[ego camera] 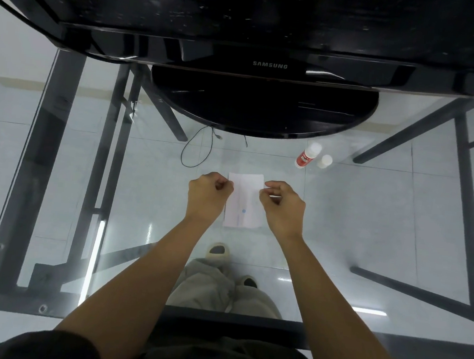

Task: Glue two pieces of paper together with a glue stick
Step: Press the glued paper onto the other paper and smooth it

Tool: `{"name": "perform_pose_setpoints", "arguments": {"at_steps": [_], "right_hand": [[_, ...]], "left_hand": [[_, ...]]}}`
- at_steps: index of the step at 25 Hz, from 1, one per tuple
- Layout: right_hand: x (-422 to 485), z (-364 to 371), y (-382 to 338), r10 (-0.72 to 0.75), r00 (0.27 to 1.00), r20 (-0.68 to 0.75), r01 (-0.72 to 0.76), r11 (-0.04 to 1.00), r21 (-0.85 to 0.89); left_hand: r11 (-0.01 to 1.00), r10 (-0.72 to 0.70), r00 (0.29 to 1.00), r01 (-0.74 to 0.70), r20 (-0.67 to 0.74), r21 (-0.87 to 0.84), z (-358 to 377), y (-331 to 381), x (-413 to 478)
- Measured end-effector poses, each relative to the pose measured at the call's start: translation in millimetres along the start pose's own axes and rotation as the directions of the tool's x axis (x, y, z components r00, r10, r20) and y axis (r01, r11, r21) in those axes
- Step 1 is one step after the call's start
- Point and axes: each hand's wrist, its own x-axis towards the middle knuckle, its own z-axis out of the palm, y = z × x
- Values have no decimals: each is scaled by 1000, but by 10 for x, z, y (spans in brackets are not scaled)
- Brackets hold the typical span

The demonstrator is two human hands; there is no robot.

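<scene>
Table (357,214): glass top, floor visible through it; carries everything below.
Monitor (270,65): along the far edge, round base (263,106) reaching toward mid-surface.
Paper (245,200): white, flat on the surface, centred, nearer the front edge than the base. Faint lengthwise line and a blue dot on it; cannot tell whether one sheet or two stacked.
Left hand (206,195): fingers curled, pinching the paper's left edge near the far corner.
Right hand (281,206): fingers curled, pinching the right edge near the far corner.
Glue stick (307,155): red label, set down right of the base, well apart from both hands.
Cap (324,161): white, just beside the stick, apparently off.
Progress: likely past gluing, at aligning or joining. Probably left: pressing flat, recapping.
</scene>
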Motion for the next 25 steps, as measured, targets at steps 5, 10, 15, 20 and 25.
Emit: {"name": "perform_pose_setpoints", "arguments": {"at_steps": [5, 10, 15, 20, 25], "right_hand": [[-16, 17, -17, -17, 1000, -25, 17, 999, -31], [-30, 48, -40, -94, 994, -54, 83, 982, -171], [-26, 74, 20, -206, 976, -68, 176, 934, -310], [-66, 36, 210, -516, 834, 195, 492, 536, -686], [-55, -27, 207, -484, 816, 314, 502, 326, -801]], "left_hand": [[1000, -17, 999, 17, -40, 11, 45, 28, -16], [997, -21, 996, 28, -92, 77, 115, 61, -40], [988, 54, 986, -30, -160, 149, 166, 22, -95], [887, 347, 918, -254, -194, 386, 189, -149, -151], [703, 582, 793, -380, -180, 601, 222, -234, -127]]}}
